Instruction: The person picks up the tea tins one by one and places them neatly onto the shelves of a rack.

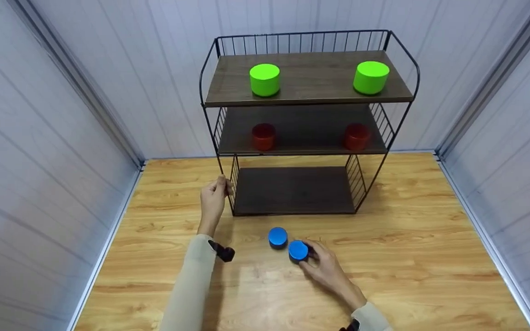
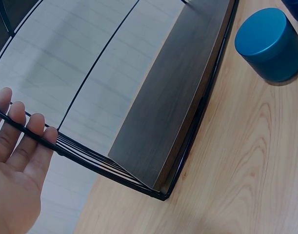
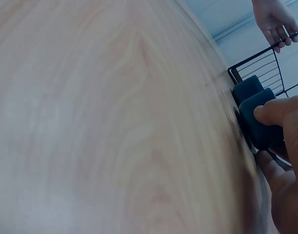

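Note:
A three-tier rack (image 1: pixel 297 188) with dark wooden boards and a black wire frame stands on the wooden floor. My left hand (image 1: pixel 214 195) grips its left front post low down; in the left wrist view the fingers (image 2: pixel 34 129) curl round the black rod. In front of the rack are two round blue tins. My right hand (image 1: pixel 327 269) holds the nearer blue tin (image 1: pixel 298 250) between thumb and fingers, low by the floor. The other blue tin (image 1: pixel 278 237) stands just to its left, beyond both hands' grasp.
Two bright green tins (image 1: pixel 265 80) stand on the top board, far apart. Below them, two red tins (image 1: pixel 263 136) sit on the middle board. Pale panelled walls (image 1: pixel 53 138) enclose the floor (image 1: pixel 412 257) at the left, back and right.

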The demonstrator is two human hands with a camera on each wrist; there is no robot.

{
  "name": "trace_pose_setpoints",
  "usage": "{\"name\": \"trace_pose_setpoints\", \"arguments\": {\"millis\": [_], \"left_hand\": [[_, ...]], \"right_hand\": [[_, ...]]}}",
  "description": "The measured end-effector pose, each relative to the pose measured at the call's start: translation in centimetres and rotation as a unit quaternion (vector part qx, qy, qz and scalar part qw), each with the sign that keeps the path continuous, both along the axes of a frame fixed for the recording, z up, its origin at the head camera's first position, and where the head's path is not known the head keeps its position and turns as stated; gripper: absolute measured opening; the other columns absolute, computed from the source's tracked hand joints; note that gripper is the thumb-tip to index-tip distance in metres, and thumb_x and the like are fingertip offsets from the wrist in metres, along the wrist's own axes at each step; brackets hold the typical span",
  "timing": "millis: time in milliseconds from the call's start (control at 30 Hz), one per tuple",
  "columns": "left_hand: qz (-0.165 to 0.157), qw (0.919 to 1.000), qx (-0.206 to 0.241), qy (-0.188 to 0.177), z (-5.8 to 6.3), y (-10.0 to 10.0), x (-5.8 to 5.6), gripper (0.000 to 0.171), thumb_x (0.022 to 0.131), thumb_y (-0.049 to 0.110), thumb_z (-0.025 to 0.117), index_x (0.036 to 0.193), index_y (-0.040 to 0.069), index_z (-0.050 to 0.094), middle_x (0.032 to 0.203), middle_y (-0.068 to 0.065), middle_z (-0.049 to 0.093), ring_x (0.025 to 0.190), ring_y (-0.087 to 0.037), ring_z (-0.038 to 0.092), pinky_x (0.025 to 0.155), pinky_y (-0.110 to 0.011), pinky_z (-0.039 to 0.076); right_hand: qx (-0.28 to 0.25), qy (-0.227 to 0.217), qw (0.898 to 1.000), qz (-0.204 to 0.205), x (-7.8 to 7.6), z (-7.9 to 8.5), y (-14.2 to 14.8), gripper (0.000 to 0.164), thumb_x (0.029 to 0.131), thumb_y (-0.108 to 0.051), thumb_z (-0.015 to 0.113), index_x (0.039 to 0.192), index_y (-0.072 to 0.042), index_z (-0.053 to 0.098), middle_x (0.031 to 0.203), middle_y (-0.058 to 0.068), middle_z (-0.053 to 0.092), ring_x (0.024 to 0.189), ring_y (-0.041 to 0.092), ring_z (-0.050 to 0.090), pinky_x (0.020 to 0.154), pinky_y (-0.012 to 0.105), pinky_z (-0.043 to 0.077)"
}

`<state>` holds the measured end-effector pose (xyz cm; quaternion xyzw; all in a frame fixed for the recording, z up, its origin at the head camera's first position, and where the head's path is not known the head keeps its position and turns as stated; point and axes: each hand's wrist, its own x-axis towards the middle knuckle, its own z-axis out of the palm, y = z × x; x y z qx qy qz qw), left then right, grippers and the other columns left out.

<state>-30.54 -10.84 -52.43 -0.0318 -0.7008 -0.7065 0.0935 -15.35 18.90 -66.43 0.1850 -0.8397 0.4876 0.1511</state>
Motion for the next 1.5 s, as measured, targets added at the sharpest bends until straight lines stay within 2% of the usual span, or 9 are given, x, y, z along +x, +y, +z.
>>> {"name": "trace_pose_setpoints", "arguments": {"millis": [200,333,533,733,800,967,1167,1300,1500], "left_hand": [[0.01,0.9997,0.024,0.002,-2.1,-0.1,-1.4,0.044,0.11,0.021,0.049,0.08,-0.002,0.071,0.074,-0.02,0.065,0.068,-0.029,0.064,0.076,-0.039,0.059],[0.017,0.9996,0.022,0.009,-2.9,0.1,-1.8,0.043,0.109,0.023,0.051,0.077,0.003,0.072,0.076,-0.022,0.066,0.071,-0.035,0.063,0.077,-0.042,0.059],[0.025,0.9994,0.014,0.018,-2.8,0.1,-2.0,0.047,0.109,0.024,0.052,0.081,-0.01,0.069,0.071,-0.019,0.064,0.066,-0.034,0.062,0.07,-0.035,0.057],[0.029,0.9992,-0.015,0.023,-2.6,0.3,-2.2,0.046,0.11,0.028,0.051,0.077,0.001,0.07,0.076,-0.028,0.063,0.077,-0.051,0.061,0.073,-0.035,0.057],[0.025,0.9992,-0.019,0.024,-2.7,0.2,-2.1,0.047,0.11,0.028,0.05,0.08,-0.003,0.07,0.078,-0.031,0.063,0.079,-0.054,0.06,0.075,-0.038,0.057],[0.022,0.9996,-0.009,0.018,-3.0,0.0,-2.0,0.051,0.11,0.027,0.05,0.089,-0.015,0.068,0.076,-0.025,0.065,0.073,-0.044,0.062,0.074,-0.034,0.058],[0.019,0.9998,-0.001,0.009,-2.9,0.2,-2.1,0.045,0.109,0.027,0.052,0.081,-0.001,0.071,0.075,-0.021,0.066,0.069,-0.03,0.065,0.081,-0.042,0.06],[0.019,0.9998,0.004,0.004,-2.8,0.1,-2.1,0.045,0.11,0.027,0.051,0.082,-0.003,0.071,0.082,-0.032,0.065,0.075,-0.043,0.065,0.088,-0.048,0.059],[0.019,0.9998,0.0,-0.002,-2.9,-0.3,-2.0,0.047,0.11,0.028,0.05,0.084,-0.005,0.07,0.086,-0.036,0.064,0.081,-0.047,0.063,0.08,-0.035,0.059]], "right_hand": [[0.003,-0.036,0.999,-0.013,0.3,0.2,0.5,0.054,0.082,0.002,0.083,0.132,0.006,0.06,0.129,0.021,0.065,0.117,0.038,0.066,0.094,0.038,0.059],[0.006,-0.032,0.999,-0.021,0.4,0.3,0.6,0.056,0.08,0.004,0.084,0.131,0.006,0.061,0.128,0.02,0.066,0.117,0.037,0.066,0.093,0.038,0.059],[0.0,-0.018,1.0,-0.016,0.1,0.2,0.5,0.058,0.078,0.007,0.084,0.131,0.007,0.061,0.127,0.022,0.066,0.116,0.038,0.067,0.095,0.039,0.058],[0.001,-0.021,0.999,-0.033,-0.2,0.3,0.9,0.056,0.079,0.007,0.084,0.13,0.008,0.061,0.123,0.022,0.066,0.111,0.038,0.068,0.091,0.037,0.06],[-0.002,-0.033,0.999,-0.038,-0.3,0.4,1.1,0.055,0.08,0.006,0.083,0.13,0.007,0.061,0.122,0.021,0.066,0.11,0.038,0.069,0.09,0.038,0.06],[-0.008,-0.06,0.997,-0.044,-0.6,0.5,1.5,0.053,0.083,0.004,0.082,0.132,0.007,0.06,0.124,0.022,0.065,0.111,0.04,0.068,0.092,0.042,0.059],[-0.015,-0.076,0.996,-0.054,-1.0,0.5,2.1,0.056,0.083,0.006,0.081,0.134,0.007,0.059,0.124,0.024,0.064,0.113,0.041,0.068,0.094,0.042,0.058],[-0.016,-0.081,0.995,-0.055,-1.2,0.5,2.3,0.056,0.084,0.006,0.08,0.136,0.009,0.057,0.126,0.026,0.063,0.115,0.041,0.067,0.096,0.043,0.057],[-0.016,-0.073,0.996,-0.057,-1.1,0.4,2.2,0.058,0.084,0.006,0.08,0.136,0.011,0.056,0.126,0.028,0.062,0.113,0.043,0.067,0.095,0.044,0.057]]}}
